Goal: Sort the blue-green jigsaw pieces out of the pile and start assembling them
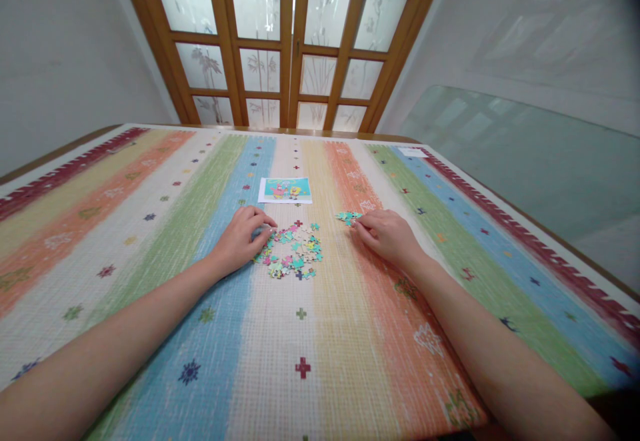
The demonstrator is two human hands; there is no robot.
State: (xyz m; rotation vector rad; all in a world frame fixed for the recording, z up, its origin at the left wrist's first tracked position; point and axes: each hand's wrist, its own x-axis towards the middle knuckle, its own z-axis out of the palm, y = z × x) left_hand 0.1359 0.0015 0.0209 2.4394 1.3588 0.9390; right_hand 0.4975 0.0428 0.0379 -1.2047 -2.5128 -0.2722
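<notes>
A loose pile of small jigsaw puzzle pieces, mostly teal with pink, yellow and bare backs, lies on the striped tablecloth. My left hand rests at the pile's left edge, fingers curled and tips closed on a puzzle piece that they mostly cover. To the right, apart from the pile, sits a small cluster of teal puzzle pieces. My right hand is beside that cluster, thumb and forefinger pinched on a puzzle piece at its near edge. Just behind the pile lies a printed picture card with cartoon figures on teal.
The striped tablecloth covers a wide table. A small white paper lies near its far right corner. Beyond the table stand wooden doors with frosted panes, and a glass panel leans along the right wall.
</notes>
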